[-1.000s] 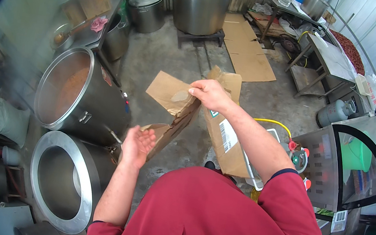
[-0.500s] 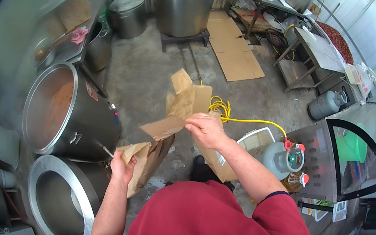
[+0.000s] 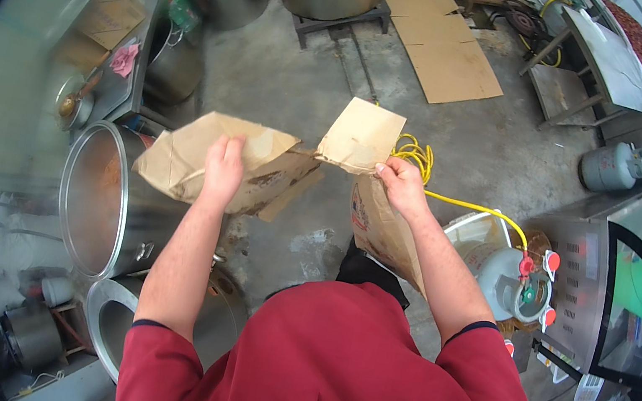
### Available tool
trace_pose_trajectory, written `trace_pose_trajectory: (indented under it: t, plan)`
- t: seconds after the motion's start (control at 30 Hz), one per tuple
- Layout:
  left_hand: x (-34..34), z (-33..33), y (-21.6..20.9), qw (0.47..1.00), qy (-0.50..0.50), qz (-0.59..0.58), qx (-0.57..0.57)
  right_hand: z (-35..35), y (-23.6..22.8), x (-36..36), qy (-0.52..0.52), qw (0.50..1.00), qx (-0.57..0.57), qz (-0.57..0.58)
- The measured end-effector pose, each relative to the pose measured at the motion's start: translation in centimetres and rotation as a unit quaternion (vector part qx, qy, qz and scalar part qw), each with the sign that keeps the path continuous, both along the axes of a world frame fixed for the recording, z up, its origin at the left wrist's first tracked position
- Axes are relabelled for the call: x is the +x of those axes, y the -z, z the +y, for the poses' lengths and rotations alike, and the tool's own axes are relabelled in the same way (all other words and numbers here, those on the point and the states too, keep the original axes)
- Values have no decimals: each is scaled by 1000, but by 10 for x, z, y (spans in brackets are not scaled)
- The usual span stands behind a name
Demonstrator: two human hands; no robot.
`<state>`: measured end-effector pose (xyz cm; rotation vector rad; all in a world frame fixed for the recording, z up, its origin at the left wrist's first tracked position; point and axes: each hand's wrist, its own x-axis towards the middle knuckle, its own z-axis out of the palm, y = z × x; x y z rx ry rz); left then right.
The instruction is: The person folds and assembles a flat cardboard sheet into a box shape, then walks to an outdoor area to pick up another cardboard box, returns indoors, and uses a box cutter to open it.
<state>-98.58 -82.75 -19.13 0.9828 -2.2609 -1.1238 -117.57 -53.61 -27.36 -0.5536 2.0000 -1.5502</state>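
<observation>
A brown cardboard box (image 3: pixel 358 140), opened out and creased with dark stains, spans the space in front of me. My left hand (image 3: pixel 224 167) is closed on its left panel, the fingers over the top face. At the edge below a square raised flap, my right hand (image 3: pixel 401 187) pinches the cardboard between thumb and fingers. From there another panel of the box (image 3: pixel 381 223) hangs down toward my legs. The undersides of the panels are partly hidden.
On the left stand a large steel pot (image 3: pixel 157 216) with reddish contents and a wide-rimmed steel vessel (image 3: pixel 222 311). A gas cylinder (image 3: pixel 499 277) with a yellow hose (image 3: pixel 473 206) stands at right. Flat cardboard (image 3: pixel 451 57) lies on the far floor.
My left hand has moved up and forward, spreading the left panel out flatter. The right hand has shifted right and forward, and the square flap now stands above it. The view has turned slightly.
</observation>
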Motion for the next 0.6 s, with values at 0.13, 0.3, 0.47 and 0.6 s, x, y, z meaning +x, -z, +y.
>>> trace_pose_trajectory:
  t: [0.13,0.3,0.47,0.6]
  plan:
    - [-40,-26,-22,999,4,35,32,-31,-8,-36,-12,1000,3,7]
    - [-69,-67,-19,989,-61,69,117,-74,-9,-63,-7,1000,-16,23]
    - [-84,-122,12,931,-138,209,264,-108,3,-45,-109,991,7,82]
    - [-81,-185,35,908,-199,214,301,-142,24,-9,-230,955,21,189]
